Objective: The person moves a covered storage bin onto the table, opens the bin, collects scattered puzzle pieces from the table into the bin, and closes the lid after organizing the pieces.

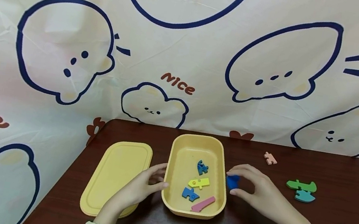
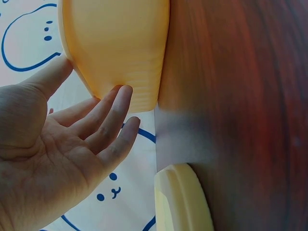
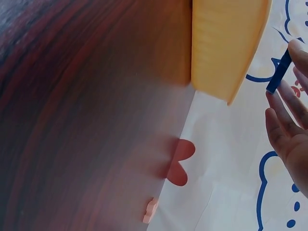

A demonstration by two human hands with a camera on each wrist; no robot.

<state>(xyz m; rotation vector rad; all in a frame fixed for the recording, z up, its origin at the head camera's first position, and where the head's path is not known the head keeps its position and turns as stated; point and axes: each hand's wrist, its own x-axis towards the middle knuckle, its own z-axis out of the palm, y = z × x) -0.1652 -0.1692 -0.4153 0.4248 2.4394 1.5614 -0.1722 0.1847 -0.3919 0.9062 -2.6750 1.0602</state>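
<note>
In the head view, a yellow plastic box [image 1: 175, 154] holds several puzzle pieces: a dark blue one [image 1: 202, 168], a yellow one [image 1: 199, 183], a blue one [image 1: 190, 194] and a pink one [image 1: 203, 204]. Beside the box's right wall, my right hand [image 1: 260, 191] pinches a blue puzzle piece [image 1: 232, 182] between thumb and fingers; the right wrist view shows this blue piece [image 3: 279, 72] edge-on, above the table. My left hand [image 1: 139, 188] touches the box's left side. Its thumb meets the rim and its loosely extended fingers [image 2: 126, 91] lie against the outer wall.
The yellow lid [image 1: 121, 169] lies flat to the left, partly under my left forearm. On the table's right side are a green puzzle piece [image 1: 301, 185], a teal one [image 1: 304, 196] and a pale pink one [image 1: 270, 158]. A printed cloth [image 1: 208, 61] hangs behind the dark wooden table.
</note>
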